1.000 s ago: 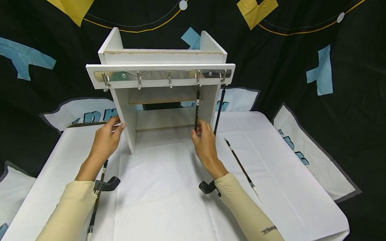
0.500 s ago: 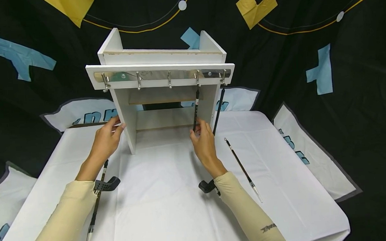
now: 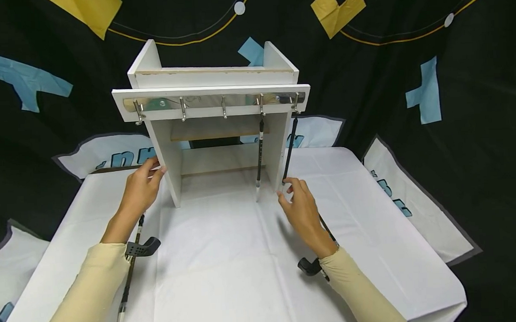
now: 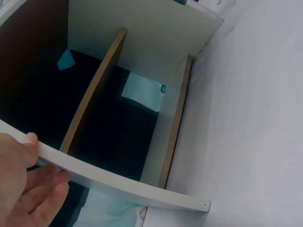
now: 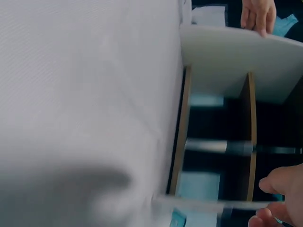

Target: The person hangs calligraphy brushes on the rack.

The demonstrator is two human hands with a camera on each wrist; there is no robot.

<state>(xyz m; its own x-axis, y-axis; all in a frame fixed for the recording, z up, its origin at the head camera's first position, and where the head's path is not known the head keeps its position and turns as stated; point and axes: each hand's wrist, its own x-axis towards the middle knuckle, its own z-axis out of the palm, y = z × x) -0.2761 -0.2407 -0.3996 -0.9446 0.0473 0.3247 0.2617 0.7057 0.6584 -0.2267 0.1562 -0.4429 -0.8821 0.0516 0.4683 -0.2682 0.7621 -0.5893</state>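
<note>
A white shelf unit (image 3: pixel 212 78) stands on the table with a row of metal hooks (image 3: pixel 224 106) across its front. My left hand (image 3: pixel 141 186) holds its left side panel (image 4: pixel 118 178), thumb in front and fingers behind. One calligraphy brush (image 3: pixel 259 154) hangs from the fourth hook, its pale tip down. From the rightmost hook hangs a second black brush (image 3: pixel 290 148), slanting outside the right panel. My right hand (image 3: pixel 304 214) is at its lower end, fingers bent, with a gap between thumb and index finger. In the right wrist view the right thumb (image 5: pixel 284 182) shows beside the shelf.
Another brush (image 3: pixel 127 281) lies on the white tablecloth (image 3: pixel 211 276) at left, partly under my left forearm. A further brush (image 3: pixel 327 227) at right is mostly hidden by my right arm. A black curtain (image 3: pixel 375 90) hangs behind the table.
My right hand has let go of the brush on the fourth hook and moved right to the outer brush's lower end. The left hand stays on the panel.
</note>
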